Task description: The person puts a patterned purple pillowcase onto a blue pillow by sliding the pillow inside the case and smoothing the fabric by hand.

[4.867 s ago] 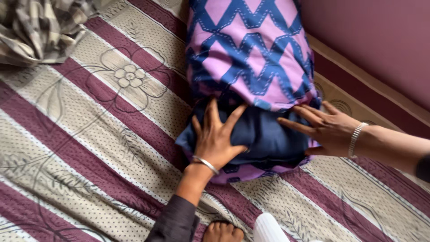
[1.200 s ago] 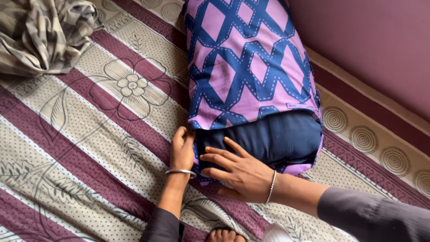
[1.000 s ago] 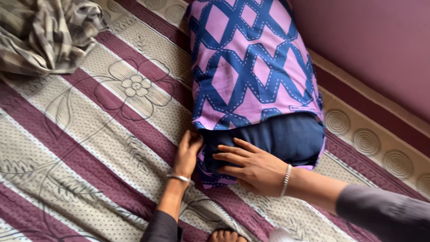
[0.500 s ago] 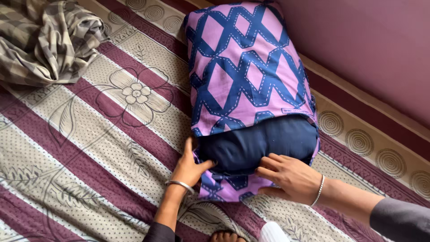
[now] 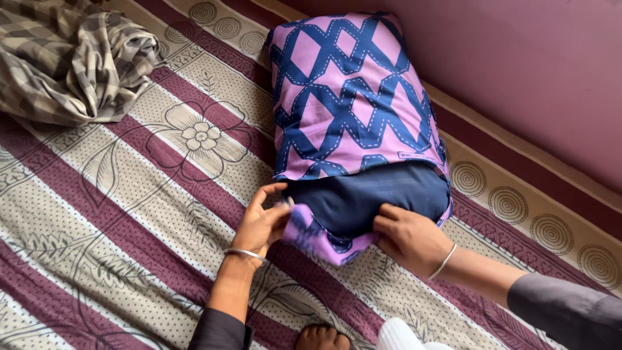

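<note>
A dark blue pillow (image 5: 369, 198) lies on the bed inside a pink cover with a blue zigzag pattern (image 5: 350, 97); its blue end shows at the open mouth. My left hand (image 5: 262, 223) pinches the loose lower flap of the cover (image 5: 317, 238) at the left corner. My right hand (image 5: 408, 236) grips the same flap's edge on the right, under the pillow's end. Both wrists carry thin metal bangles.
The pillow rests on a bedsheet (image 5: 129, 214) with maroon and beige stripes and flower outlines. A crumpled checked cloth (image 5: 71, 58) lies at the upper left. A mauve wall (image 5: 518, 71) runs along the right. A foot (image 5: 321, 338) shows at the bottom edge.
Both hands left the pillow's blue end and took hold of the cover's lower flap, lifting it towards the opening. The view shifted slightly, showing more of the pillow's far end.
</note>
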